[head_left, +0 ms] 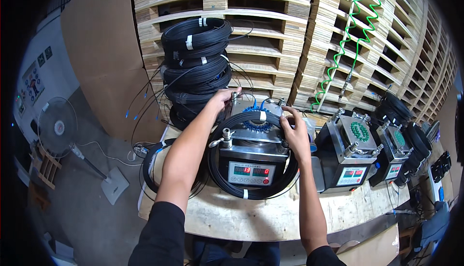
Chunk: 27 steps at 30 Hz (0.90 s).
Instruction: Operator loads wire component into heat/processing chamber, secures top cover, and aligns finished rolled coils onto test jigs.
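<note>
A black box-shaped machine [252, 163] with a lit red display and a metal top stands before me. On its top sits a ring of blue connectors [257, 124], with two blue-ended cables running to the back of it. A coil of black cable [245, 194], tied with white tape, loops around the machine's front and over its top. At the far left corner my left hand [225, 99] is closed around a clamp knob [235, 95]. My right hand [296, 129] bends its fingers over the coil's upper right, near the far right knob [282, 102]; what they grip is hidden.
Tall stacked cable coils [195, 68] stand behind on the left. Two similar machines [348, 143] with green connector rings are on the right of the wooden bench [232, 220]. Wooden pallets [261, 5] rise behind, green spiral hoses [338, 53] hang down, and a fan [58, 127] stands left.
</note>
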Each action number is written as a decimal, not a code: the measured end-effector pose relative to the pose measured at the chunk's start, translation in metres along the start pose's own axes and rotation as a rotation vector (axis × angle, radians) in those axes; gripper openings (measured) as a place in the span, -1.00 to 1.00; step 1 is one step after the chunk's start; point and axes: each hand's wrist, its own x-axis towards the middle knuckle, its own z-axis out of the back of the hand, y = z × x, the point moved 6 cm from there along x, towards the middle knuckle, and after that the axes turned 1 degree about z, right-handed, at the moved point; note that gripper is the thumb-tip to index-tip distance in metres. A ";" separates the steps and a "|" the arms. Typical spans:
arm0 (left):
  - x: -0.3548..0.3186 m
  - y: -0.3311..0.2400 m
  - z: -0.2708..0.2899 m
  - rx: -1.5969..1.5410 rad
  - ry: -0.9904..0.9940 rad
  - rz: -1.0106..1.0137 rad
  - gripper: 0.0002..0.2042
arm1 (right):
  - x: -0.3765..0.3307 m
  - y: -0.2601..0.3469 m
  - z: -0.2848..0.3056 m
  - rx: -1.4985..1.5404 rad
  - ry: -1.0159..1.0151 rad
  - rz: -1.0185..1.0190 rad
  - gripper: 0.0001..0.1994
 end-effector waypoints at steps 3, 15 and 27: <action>-0.003 -0.001 -0.004 0.031 0.209 0.061 -0.54 | -0.002 0.006 -0.002 -0.014 -0.030 0.048 -0.68; -0.210 -0.054 -0.004 0.627 -0.413 -0.929 -0.70 | 0.000 -0.005 0.007 -0.013 -0.087 0.005 -0.69; -0.303 0.010 -0.011 0.739 -0.226 -0.597 -0.83 | 0.000 -0.019 0.010 -0.008 -0.162 0.040 -0.74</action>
